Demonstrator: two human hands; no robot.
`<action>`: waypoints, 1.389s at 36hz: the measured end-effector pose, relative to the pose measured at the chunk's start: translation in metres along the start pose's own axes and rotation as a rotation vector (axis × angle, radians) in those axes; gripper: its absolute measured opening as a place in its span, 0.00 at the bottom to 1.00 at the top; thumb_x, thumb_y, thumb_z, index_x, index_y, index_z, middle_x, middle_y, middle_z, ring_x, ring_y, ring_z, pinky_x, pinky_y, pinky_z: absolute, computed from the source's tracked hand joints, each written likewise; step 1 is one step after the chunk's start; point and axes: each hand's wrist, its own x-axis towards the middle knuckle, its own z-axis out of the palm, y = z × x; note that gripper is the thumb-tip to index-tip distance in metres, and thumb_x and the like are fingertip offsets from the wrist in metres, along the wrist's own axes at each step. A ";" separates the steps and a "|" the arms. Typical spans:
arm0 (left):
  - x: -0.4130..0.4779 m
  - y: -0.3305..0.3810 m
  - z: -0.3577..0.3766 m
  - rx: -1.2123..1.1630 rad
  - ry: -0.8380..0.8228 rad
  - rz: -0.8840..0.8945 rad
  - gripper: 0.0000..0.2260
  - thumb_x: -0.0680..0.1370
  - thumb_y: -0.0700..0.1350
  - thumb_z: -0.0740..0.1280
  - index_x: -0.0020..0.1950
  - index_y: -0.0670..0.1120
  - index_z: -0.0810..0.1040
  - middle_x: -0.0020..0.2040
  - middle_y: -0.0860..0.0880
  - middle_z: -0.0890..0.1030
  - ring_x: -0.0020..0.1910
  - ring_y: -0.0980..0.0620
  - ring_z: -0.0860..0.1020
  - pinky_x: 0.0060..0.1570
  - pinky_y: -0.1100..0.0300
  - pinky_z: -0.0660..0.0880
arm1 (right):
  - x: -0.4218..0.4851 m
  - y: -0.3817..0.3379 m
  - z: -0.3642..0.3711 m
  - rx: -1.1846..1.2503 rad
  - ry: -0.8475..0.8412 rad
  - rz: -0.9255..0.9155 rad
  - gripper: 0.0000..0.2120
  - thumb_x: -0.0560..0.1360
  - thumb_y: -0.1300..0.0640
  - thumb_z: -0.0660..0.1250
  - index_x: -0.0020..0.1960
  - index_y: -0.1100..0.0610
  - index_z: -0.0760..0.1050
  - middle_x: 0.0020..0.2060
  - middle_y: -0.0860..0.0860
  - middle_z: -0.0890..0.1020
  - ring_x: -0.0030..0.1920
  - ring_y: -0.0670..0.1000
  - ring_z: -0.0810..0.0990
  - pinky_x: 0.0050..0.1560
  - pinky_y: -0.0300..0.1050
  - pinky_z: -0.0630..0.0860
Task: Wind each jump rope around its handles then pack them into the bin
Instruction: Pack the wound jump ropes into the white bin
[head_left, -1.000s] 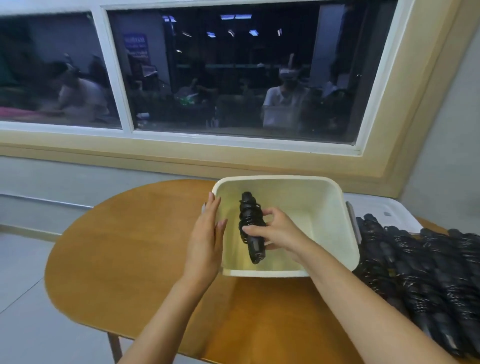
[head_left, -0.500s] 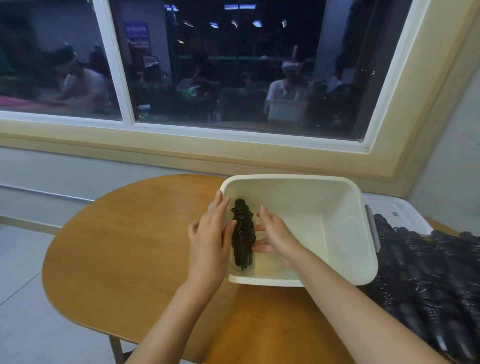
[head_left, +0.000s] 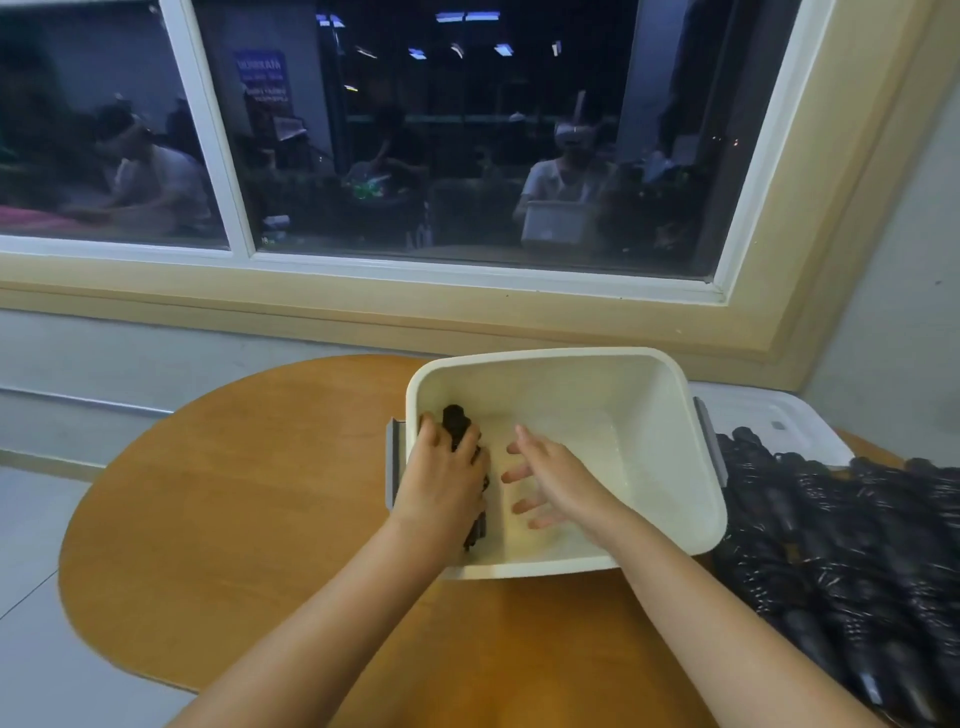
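Gripping a wound black jump rope inside the white plastic bin with the left hand, with the fingers curling over the bundle from above and clamping on it. Keeping the bundle lengthwise, right against the bin's left wall, with the far end poking out beyond the fingertips and the near end showing just below the wrist. Covering most of the bundle with the palm, and so leaving contact with the bin floor impossible to judge.

Hovering the right hand inside the bin too, just beside the left hand and apart from the rope, with the palm turning leftward. Spreading its fingers apart and straight, holding nothing and touching nothing visible.

Reaching in over the near rim with both bare forearms.

Sitting on the rounded wooden table, slightly skewed, with grey side handles sticking out at the left and right rims of the bin.

Lying heaped at the right end of the table, just beside the bin's right wall: a large pile of wound jump ropes, black and overlapping. Peeking out from behind that pile, near the wall: a flat white lid.

Reflecting a dim room and a person holding a pale box in the dark window behind the table.
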 end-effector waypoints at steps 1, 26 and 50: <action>-0.001 0.000 0.000 -0.013 0.000 0.003 0.30 0.83 0.60 0.52 0.80 0.46 0.53 0.81 0.42 0.51 0.72 0.38 0.65 0.73 0.42 0.52 | -0.008 0.002 -0.005 -0.188 0.017 -0.097 0.31 0.80 0.34 0.47 0.72 0.50 0.70 0.55 0.48 0.81 0.51 0.50 0.81 0.56 0.50 0.79; 0.005 -0.003 -0.008 0.068 -0.066 -0.031 0.30 0.79 0.68 0.52 0.76 0.53 0.62 0.79 0.45 0.58 0.67 0.43 0.72 0.70 0.43 0.57 | -0.105 0.120 -0.097 -0.972 0.820 0.046 0.28 0.77 0.36 0.61 0.70 0.52 0.72 0.63 0.52 0.76 0.62 0.53 0.70 0.42 0.44 0.76; 0.008 -0.010 0.007 0.009 -0.052 -0.011 0.42 0.73 0.75 0.48 0.81 0.53 0.47 0.81 0.46 0.51 0.78 0.43 0.59 0.74 0.39 0.49 | -0.107 0.127 -0.084 -0.828 0.728 0.268 0.42 0.78 0.34 0.57 0.80 0.54 0.43 0.65 0.54 0.75 0.62 0.53 0.76 0.43 0.44 0.73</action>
